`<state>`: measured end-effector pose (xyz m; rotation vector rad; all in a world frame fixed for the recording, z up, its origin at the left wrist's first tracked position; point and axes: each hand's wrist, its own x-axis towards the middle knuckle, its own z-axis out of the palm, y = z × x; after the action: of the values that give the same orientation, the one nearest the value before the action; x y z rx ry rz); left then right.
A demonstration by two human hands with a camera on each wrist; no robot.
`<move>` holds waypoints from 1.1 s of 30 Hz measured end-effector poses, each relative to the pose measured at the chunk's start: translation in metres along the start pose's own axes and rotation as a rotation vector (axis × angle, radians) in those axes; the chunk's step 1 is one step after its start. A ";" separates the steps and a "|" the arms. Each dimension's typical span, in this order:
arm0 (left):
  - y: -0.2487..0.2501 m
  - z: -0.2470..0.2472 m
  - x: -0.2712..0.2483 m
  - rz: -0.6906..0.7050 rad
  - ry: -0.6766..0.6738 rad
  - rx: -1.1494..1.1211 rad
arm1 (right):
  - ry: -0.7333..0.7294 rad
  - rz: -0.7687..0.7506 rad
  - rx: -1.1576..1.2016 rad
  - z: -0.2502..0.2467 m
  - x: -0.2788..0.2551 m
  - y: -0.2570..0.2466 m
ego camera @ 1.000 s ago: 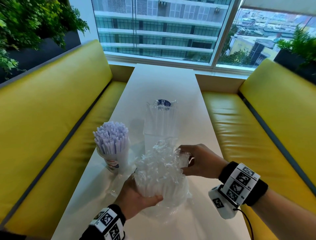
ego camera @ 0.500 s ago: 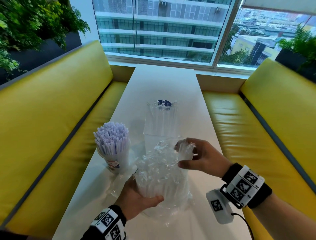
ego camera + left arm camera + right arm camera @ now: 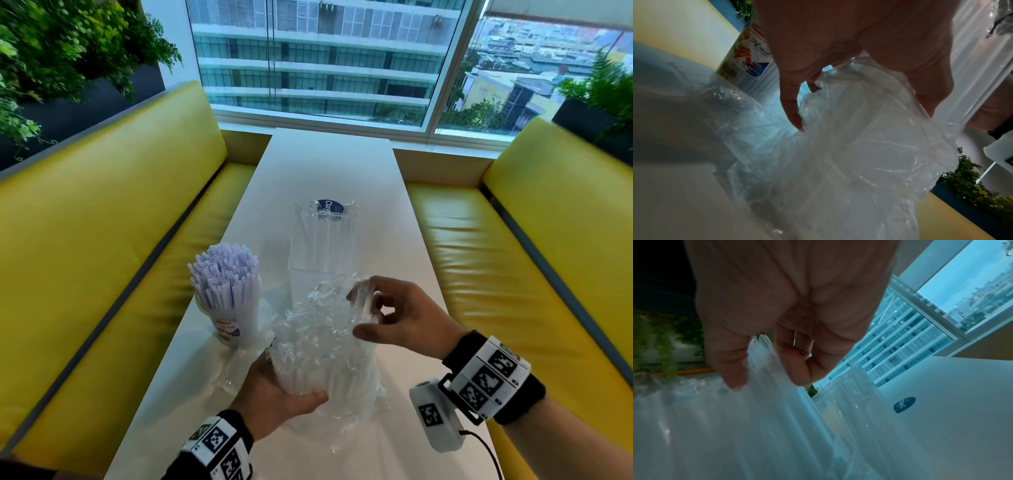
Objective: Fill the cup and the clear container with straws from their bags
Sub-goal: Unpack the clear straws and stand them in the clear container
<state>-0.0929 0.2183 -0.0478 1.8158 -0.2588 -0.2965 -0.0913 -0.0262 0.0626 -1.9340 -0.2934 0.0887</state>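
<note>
A crinkled clear bag of clear straws (image 3: 318,346) stands upright near the table's front. My left hand (image 3: 274,394) grips its lower part from the left, thumb across the front; the left wrist view has my fingers (image 3: 793,104) dug into the plastic (image 3: 869,146). My right hand (image 3: 394,315) pinches a flap of the bag's top edge (image 3: 363,298) between thumb and fingers (image 3: 729,363). Behind the bag stands the tall clear container (image 3: 322,246) with a dark round label (image 3: 329,206). A paper cup (image 3: 233,318) packed with pale lilac straws (image 3: 224,270) stands to the left.
The long white table (image 3: 329,164) runs toward a window. Yellow bench seats (image 3: 102,219) flank it on both sides. An emptied plastic bag (image 3: 239,366) lies crumpled on the table between the cup and my left hand. Planters stand behind both benches.
My right hand has risen from the bag's side and drawn a flap of plastic at the top outward to the right. My left hand keeps its grip low on the bag.
</note>
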 end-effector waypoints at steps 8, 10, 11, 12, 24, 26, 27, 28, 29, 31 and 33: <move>0.003 -0.004 -0.001 0.073 0.005 -0.012 | 0.147 -0.128 -0.106 0.004 0.005 -0.007; 0.006 -0.008 -0.002 0.112 0.018 -0.005 | 0.170 -0.144 -0.086 0.004 0.005 -0.007; 0.006 -0.010 -0.002 0.124 0.028 0.006 | 0.151 -0.144 -0.088 0.004 0.006 -0.008; 0.006 -0.012 -0.002 0.138 0.033 0.018 | 0.106 -0.133 -0.091 0.003 0.005 -0.009; -0.015 -0.019 -0.001 0.083 -0.015 0.017 | -0.122 -0.046 -0.253 0.013 0.002 0.001; -0.016 -0.018 0.000 0.074 -0.002 0.016 | -0.093 -0.056 -0.256 0.015 0.003 0.003; -0.017 -0.018 0.000 0.074 0.003 0.023 | -0.073 -0.072 -0.266 0.016 0.003 0.005; -0.017 -0.018 0.001 0.076 0.003 0.027 | -0.050 -0.091 -0.275 0.017 0.003 0.005; -0.017 -0.017 0.001 0.074 0.001 0.025 | -0.025 -0.105 -0.273 0.017 0.003 0.005; -0.016 -0.016 0.001 0.063 0.001 0.017 | 0.022 -0.117 -0.219 0.018 0.004 0.005; -0.018 -0.015 0.002 0.052 -0.005 0.007 | 0.058 -0.075 -0.085 0.016 0.005 0.004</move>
<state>-0.0854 0.2355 -0.0612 1.8129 -0.3105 -0.2643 -0.0887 -0.0119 0.0538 -2.0038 -0.3356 -0.0294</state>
